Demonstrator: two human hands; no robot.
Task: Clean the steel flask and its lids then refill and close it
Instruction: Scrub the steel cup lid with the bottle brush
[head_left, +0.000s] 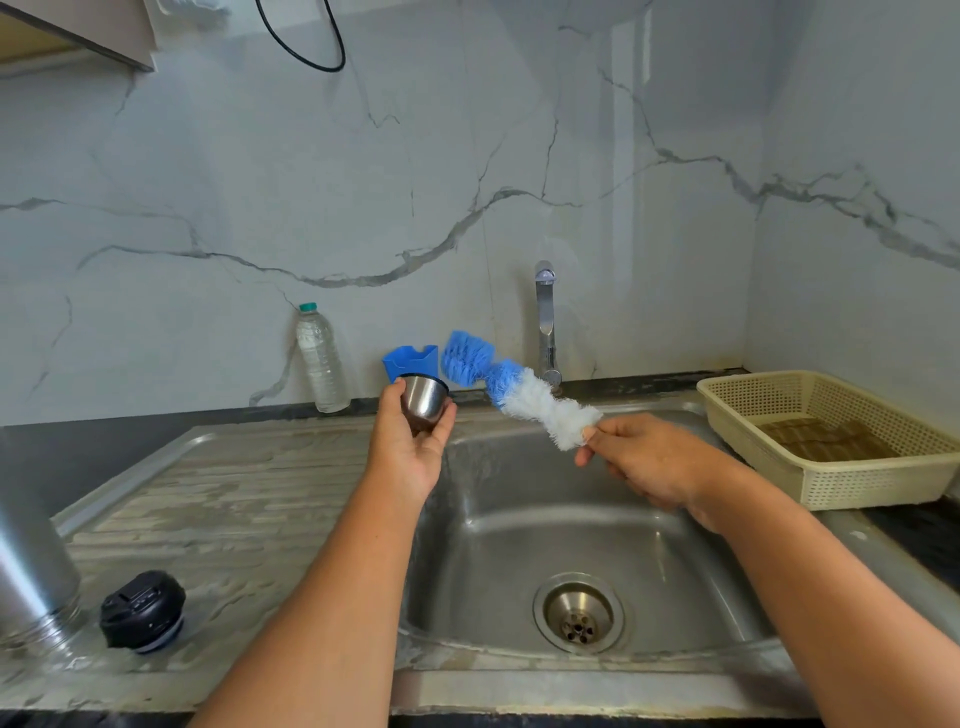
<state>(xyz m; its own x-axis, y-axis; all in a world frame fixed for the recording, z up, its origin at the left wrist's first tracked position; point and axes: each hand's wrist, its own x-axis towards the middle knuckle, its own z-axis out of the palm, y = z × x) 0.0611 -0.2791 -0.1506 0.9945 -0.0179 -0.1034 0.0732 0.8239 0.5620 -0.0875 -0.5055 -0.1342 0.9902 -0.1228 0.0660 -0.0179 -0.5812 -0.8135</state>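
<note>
Slipping is the main hazard in the head view: the left hand (410, 452) cups the steel cup lid (423, 402) mostly with thumb and fingertips curled round its tapered wall. If that smooth metal is wet, a sideways shove from the bottle brush (519, 389) could probably knock it loose into the sink (519, 545) below. The right hand (639, 462) grips the brush with its fingers closed at the base of the white bristles. The handle is hidden, so a hold this far forward may give poor control when the head goes in. Springy bristles could also flick water toward the wall. The left forearm passes close above the draining board (234, 493), where the black stopper lid (143, 610) lies at 8 o'clock of the basin. A careless elbow might sweep it off.

The cup lid sits at 10 o'clock of the basin, above its rim and clear of the tap (545, 322) at 12. It is brushed steel with a dark rim, its mouth tilted up and away toward the wall. The blue brush tip is just beside it, not inside, and contact cannot be told. The steel flask (31, 561) stands at 9 o'clock, cut by the frame edge.
</note>
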